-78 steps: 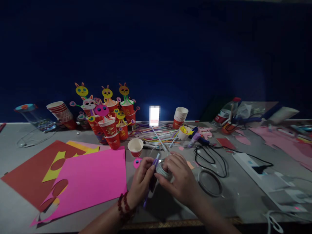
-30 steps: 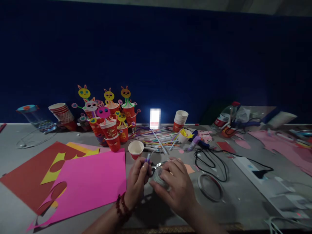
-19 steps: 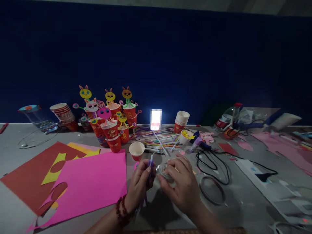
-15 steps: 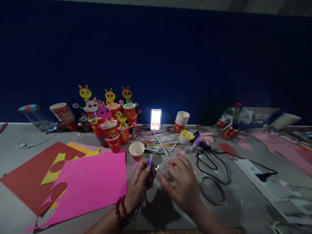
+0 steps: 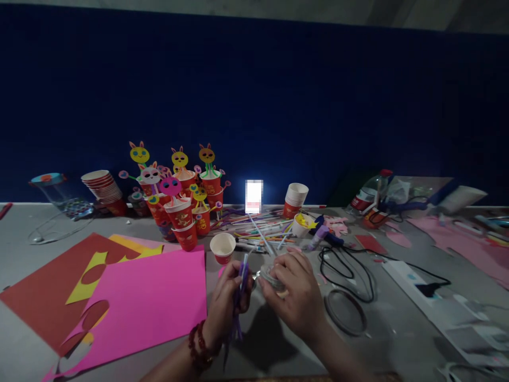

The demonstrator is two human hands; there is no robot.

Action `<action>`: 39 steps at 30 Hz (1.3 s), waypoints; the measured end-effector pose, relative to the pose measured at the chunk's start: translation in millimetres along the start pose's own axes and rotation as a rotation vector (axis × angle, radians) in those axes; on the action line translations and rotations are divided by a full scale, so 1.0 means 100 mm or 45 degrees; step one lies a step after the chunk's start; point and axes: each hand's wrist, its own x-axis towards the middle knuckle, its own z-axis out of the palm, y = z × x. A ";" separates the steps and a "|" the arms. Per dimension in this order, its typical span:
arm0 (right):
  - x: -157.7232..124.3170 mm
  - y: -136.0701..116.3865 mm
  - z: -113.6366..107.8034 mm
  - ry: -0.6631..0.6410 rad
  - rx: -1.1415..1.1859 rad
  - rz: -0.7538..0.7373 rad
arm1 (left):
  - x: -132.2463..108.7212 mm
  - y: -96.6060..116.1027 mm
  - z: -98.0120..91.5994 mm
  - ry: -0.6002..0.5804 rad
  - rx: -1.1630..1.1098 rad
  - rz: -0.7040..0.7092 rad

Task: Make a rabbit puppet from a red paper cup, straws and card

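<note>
My left hand (image 5: 230, 294) is closed around a small bundle of purple pipe cleaners (image 5: 243, 276), whose ends stick out above and below the fist. My right hand (image 5: 296, 289) has its fingers and thumb curled on a roll of clear tape (image 5: 270, 274), close beside the left hand. Something small and shiny shows between the two hands; I cannot make out what it is. Just beyond my left hand stands an open paper cup (image 5: 222, 247). Behind both hands lies a spread of loose pipe cleaners (image 5: 254, 225) in several colours.
Decorated red paper cups with bunny faces (image 5: 181, 215) stand left of centre. Coloured sheets (image 5: 159, 302) cover the left side. Stacked cups (image 5: 295, 199), a glue stick (image 5: 318, 237), a black cord (image 5: 360, 278), a tape ring (image 5: 345, 313) and a power strip (image 5: 417, 292) lie rightward.
My left hand has shifted slightly and the lower ends of the purple pipe cleaners hang differently. My right hand stays on the tape roll, which has tilted a little.
</note>
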 end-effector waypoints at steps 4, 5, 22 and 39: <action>0.01 0.01 0.00 0.006 -0.010 -0.004 | -0.01 -0.01 0.00 0.118 -0.019 -0.073; 0.01 0.01 0.00 0.002 -0.011 -0.002 | -0.01 -0.02 0.00 0.142 -0.016 -0.060; -0.06 0.16 0.14 -0.074 0.075 0.022 | 0.00 0.00 0.00 0.089 0.146 0.110; -0.17 0.37 0.30 -0.180 0.460 0.173 | 0.14 -0.01 -0.05 -0.038 0.159 0.058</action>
